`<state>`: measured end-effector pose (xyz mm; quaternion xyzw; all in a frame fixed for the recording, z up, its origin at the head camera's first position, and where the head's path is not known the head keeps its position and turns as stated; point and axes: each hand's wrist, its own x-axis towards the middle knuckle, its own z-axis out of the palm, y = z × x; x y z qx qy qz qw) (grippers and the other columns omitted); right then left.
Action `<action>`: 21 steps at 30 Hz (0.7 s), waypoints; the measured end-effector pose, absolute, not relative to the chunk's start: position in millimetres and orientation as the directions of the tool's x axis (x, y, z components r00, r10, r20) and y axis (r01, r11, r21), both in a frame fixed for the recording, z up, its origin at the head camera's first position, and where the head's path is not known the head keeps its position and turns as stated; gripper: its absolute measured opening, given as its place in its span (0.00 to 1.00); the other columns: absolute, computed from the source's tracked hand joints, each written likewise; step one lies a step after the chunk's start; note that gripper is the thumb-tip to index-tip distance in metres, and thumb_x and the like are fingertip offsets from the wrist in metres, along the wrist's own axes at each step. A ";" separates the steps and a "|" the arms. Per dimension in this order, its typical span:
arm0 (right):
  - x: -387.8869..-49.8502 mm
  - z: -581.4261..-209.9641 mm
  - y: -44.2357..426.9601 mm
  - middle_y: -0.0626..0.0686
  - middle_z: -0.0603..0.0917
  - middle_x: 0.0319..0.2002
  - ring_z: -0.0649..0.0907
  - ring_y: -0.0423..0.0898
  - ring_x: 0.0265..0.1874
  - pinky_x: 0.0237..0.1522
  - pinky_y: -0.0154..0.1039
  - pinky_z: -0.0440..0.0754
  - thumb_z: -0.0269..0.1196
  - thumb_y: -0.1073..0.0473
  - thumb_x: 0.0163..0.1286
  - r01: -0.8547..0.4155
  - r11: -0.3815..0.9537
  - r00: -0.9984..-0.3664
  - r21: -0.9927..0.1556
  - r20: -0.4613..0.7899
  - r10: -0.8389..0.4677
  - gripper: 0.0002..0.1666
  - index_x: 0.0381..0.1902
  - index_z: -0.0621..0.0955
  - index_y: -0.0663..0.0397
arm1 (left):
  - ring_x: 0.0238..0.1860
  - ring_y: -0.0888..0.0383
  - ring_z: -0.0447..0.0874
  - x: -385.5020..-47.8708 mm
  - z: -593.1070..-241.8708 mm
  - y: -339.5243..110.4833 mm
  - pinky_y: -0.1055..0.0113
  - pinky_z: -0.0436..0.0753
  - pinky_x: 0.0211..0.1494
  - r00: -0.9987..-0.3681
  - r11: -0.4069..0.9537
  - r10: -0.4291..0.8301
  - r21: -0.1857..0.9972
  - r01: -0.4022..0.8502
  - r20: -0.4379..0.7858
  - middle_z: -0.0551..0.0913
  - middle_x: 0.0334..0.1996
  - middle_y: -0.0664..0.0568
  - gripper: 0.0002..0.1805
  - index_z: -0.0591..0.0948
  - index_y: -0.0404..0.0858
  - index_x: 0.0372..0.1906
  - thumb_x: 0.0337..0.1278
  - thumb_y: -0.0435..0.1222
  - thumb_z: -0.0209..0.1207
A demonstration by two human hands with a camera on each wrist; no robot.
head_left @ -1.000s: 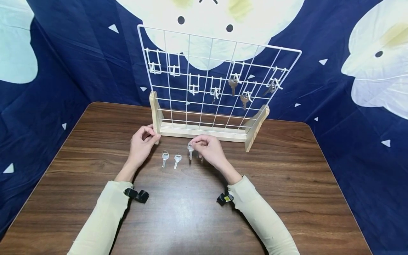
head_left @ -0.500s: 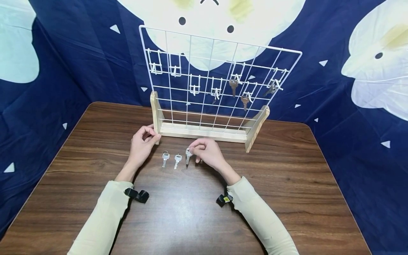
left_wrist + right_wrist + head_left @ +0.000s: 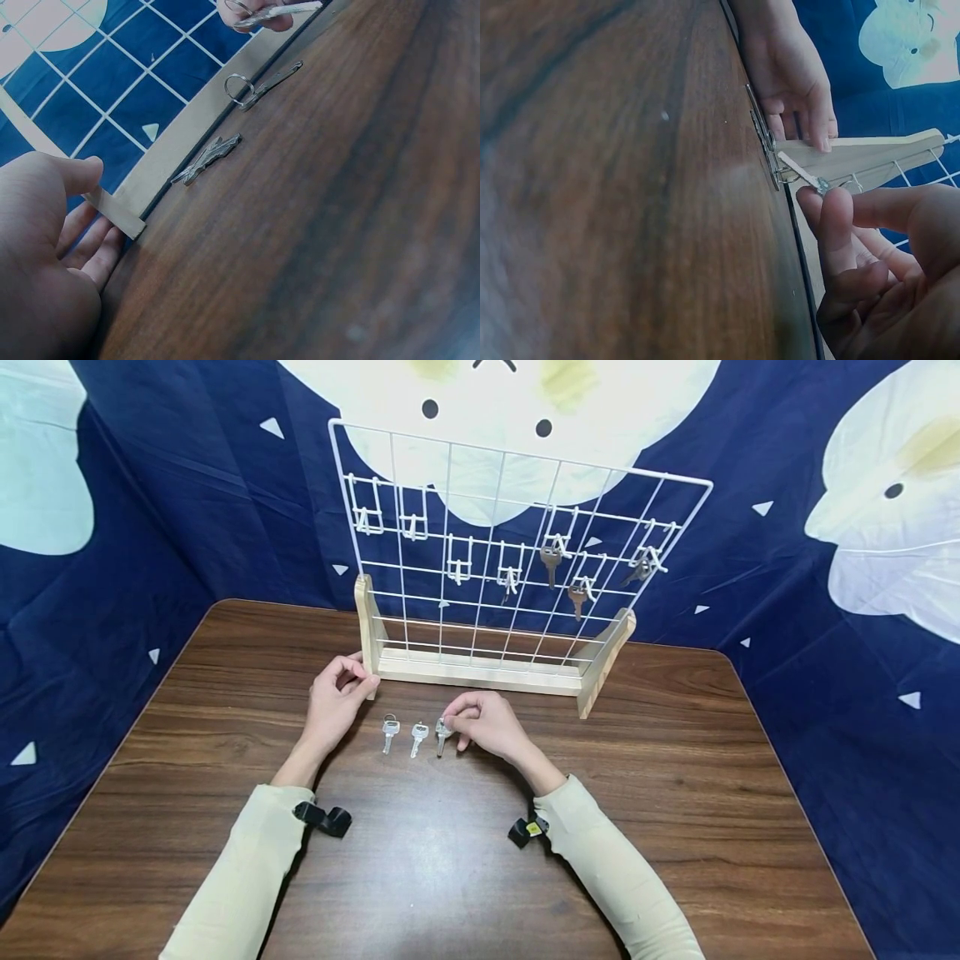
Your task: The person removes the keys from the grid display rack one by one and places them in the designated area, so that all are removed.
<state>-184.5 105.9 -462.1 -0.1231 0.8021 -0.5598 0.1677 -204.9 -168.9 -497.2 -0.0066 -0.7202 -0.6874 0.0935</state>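
Observation:
My left hand (image 3: pixel 332 700) holds the left wooden upright (image 3: pixel 367 627) of a white wire grid rack (image 3: pixel 480 568), thumb on one side and fingers on the other. In the head view my right hand (image 3: pixel 486 723) pinches a silver key (image 3: pixel 441 739) near its head, just to the right of two silver keys (image 3: pixel 418 737) that lie on the table. From the left wrist view this pinched key (image 3: pixel 279 13) appears raised off the wood, its blade pointing away from the fingertips. The right wrist view shows thumb and forefinger on the key's head (image 3: pixel 821 184).
White hooks (image 3: pixel 459 570) are fixed across the grid. Several carry keys (image 3: pixel 551 564), mostly toward the right; the left ones carry none. The rack's wooden base (image 3: pixel 480 675) stands near the back of the brown table (image 3: pixel 420 877). A patterned blue cloth (image 3: pixel 135 527) hangs behind.
My right hand has come down and slightly left with the key, away from the rack's base and alongside the two lying keys. The left hand has stayed on the upright.

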 end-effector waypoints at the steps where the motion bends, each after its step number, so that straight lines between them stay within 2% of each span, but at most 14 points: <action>1: -184.6 -462.8 106.0 0.58 0.94 0.32 0.85 0.41 0.17 0.24 0.30 0.83 0.71 0.68 0.76 -0.013 0.350 -0.913 -0.937 -0.132 -0.386 0.04 0.45 0.90 0.64 | 0.65 0.61 0.81 -204.7 -496.9 -168.9 0.75 0.82 0.70 -0.982 0.056 -0.119 0.989 0.138 0.144 0.78 0.74 0.34 0.09 0.75 0.25 0.43 0.73 0.22 0.66; 7: -185.0 -465.4 106.0 0.54 0.92 0.31 0.83 0.39 0.18 0.24 0.29 0.83 0.72 0.66 0.75 -0.061 0.410 -0.923 -0.910 -0.105 -0.371 0.03 0.41 0.91 0.62 | 0.65 0.62 0.80 -204.4 -496.9 -169.0 0.74 0.81 0.71 -0.983 0.058 -0.121 0.989 0.135 0.141 0.78 0.74 0.34 0.08 0.75 0.25 0.43 0.74 0.22 0.66; 15: -186.4 -467.3 107.3 0.43 0.86 0.26 0.78 0.33 0.24 0.29 0.28 0.74 0.75 0.62 0.72 -0.164 0.535 -0.942 -0.829 -0.030 -0.335 0.02 0.37 0.93 0.54 | 0.64 0.63 0.80 -203.9 -496.7 -169.1 0.74 0.81 0.71 -0.982 0.055 -0.125 0.989 0.135 0.141 0.78 0.75 0.34 0.09 0.75 0.24 0.43 0.73 0.22 0.66; 21: -187.9 -469.8 107.6 0.44 0.88 0.27 0.78 0.33 0.25 0.31 0.28 0.75 0.74 0.63 0.72 -0.197 0.586 -0.945 -0.786 -0.008 -0.328 0.02 0.37 0.92 0.53 | 0.65 0.62 0.80 -203.7 -496.1 -169.0 0.74 0.81 0.72 -0.982 0.063 -0.123 0.989 0.136 0.143 0.78 0.75 0.34 0.09 0.76 0.25 0.44 0.73 0.23 0.66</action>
